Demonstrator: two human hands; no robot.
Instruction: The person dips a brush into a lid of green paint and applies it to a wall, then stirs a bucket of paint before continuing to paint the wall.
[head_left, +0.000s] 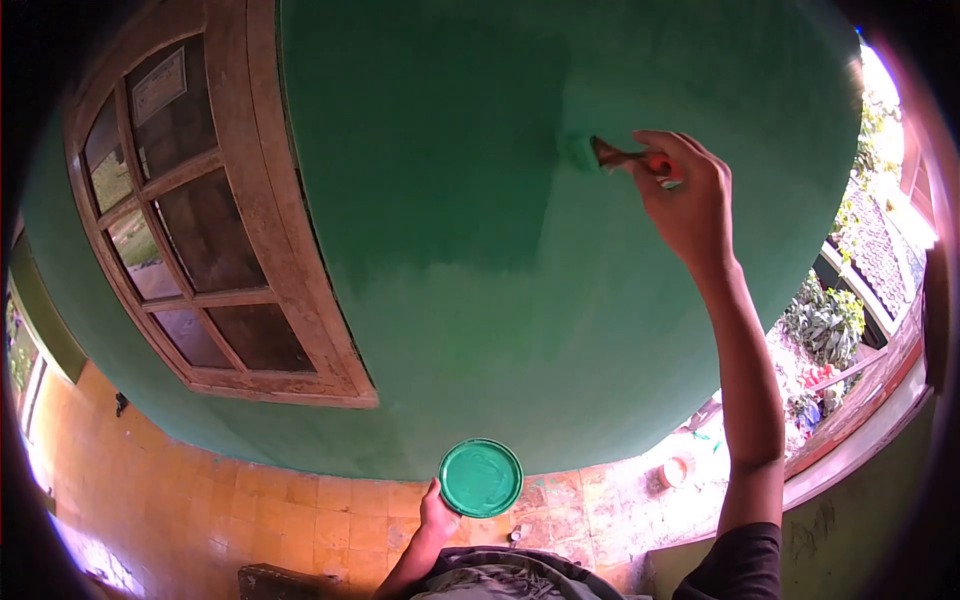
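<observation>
My right hand (688,190) is raised at the green wall (450,330), closed round the handle of a paintbrush (618,157). The bristle end points left, and beside it is a smear of fresh green on the wall. A darker green patch with a fairly sharp edge spreads left of the brush; the wall right of it and below is paler. Low in front of me, my left hand (438,515) holds a round container of green paint (481,479) from its left side. Its fingers under the container are mostly hidden.
A wooden-framed window (250,200) with several panes is set in the wall at left. Orange floor tiles (290,510) run along the wall's foot. A small bucket (674,471) stands on the floor at right, near a ledge and plants (826,318). A dark bench-like object (285,582) is at the bottom.
</observation>
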